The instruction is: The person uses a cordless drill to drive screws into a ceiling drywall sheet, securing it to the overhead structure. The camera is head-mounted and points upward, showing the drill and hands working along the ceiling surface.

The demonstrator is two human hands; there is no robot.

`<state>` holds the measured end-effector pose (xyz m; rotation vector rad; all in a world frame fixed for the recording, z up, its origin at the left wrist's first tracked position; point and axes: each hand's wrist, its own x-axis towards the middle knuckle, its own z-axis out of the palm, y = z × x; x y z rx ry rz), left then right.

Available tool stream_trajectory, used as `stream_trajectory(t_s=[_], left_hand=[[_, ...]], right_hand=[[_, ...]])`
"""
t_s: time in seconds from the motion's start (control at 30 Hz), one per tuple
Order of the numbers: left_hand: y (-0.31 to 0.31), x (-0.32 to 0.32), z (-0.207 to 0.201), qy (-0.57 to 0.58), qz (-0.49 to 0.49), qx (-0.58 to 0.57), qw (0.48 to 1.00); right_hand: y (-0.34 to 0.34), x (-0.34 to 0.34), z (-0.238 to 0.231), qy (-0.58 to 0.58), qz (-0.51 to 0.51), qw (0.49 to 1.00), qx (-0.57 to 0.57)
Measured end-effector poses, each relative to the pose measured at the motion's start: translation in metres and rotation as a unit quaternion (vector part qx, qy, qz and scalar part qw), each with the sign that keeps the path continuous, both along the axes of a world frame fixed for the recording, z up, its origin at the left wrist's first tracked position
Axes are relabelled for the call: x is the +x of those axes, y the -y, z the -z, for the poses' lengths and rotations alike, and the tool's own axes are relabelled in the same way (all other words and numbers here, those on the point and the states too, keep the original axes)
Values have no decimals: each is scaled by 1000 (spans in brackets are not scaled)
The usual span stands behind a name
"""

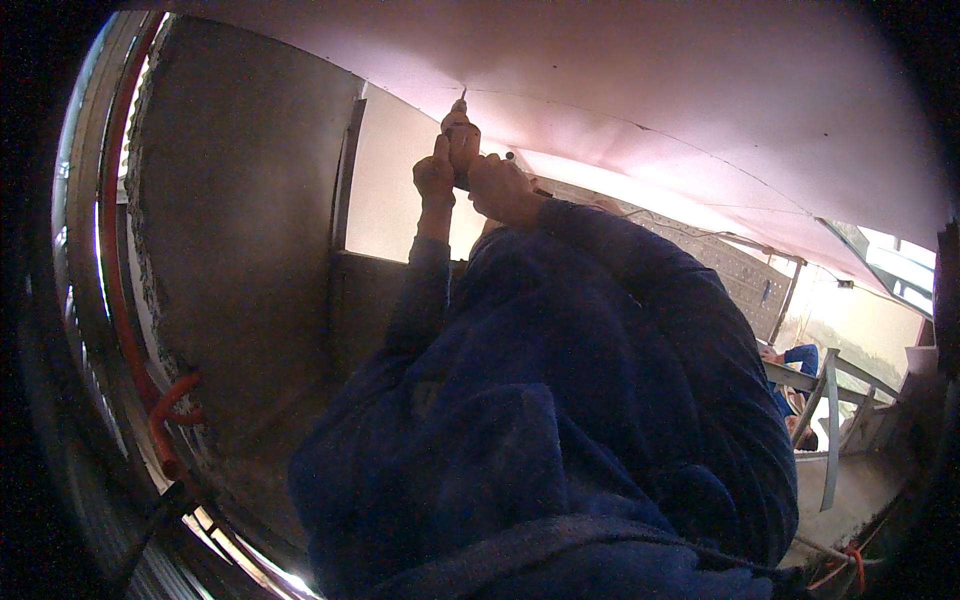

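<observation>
Raised in front of me is a power drill (463, 140), its narrow bit pointing up at the pale ceiling panel (640, 60). The bit's tip meets or nearly meets the panel at a thin seam line; I cannot tell how deep it sits. My right hand (505, 190) is wrapped round the drill's rear or grip, which it mostly hides. On the drill's left side, my left hand (434, 182) steadies the body, thumb upward and the other fingers closed. Both arms are in dark blue sleeves.
A rough grey wall panel (240, 190) stands to the left, beside a red pipe (115, 230) and a short red pipe end (165, 440). At the right are metal frame bars (830, 430) and another person's blue sleeve (802, 356). A perforated panel (730, 270) runs behind my right arm.
</observation>
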<state>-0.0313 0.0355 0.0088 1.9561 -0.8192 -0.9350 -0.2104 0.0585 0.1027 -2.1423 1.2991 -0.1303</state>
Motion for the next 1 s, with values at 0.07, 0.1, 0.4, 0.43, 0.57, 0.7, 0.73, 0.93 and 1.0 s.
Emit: stream_trajectory(t_s=[0.07,0.1,0.4,0.43,0.57,0.7,0.73,0.93,1.0], left_hand=[[0,-2,1,27,-5,26,999],[0,-3,1,23,-12,9,1000],[2,5,17,-7,-8,-10,1000],[3,7,19,-2,1,-19,1000],[2,3,21,-11,-34,21,999],[-2,-6,8,-57,-36,-6,998],[-2,-8,5,-59,-38,-8,998],[3,-3,17,-54,-29,11,998],[7,2,26,-36,5,-31,999]], right_hand=[[-1,0,-1,9,24,1000,15],[-1,-1,-1,9,25,1000,13],[-1,2,-1,-7,-3,1000,-5],[-1,3,-1,-12,0,1000,-1],[-1,3,-5,-27,12,1000,9],[4,1,-7,-40,-8,999,4],[5,1,-8,-39,-6,999,3],[12,0,-2,-40,-27,999,6],[15,1,2,-45,-25,999,8]])
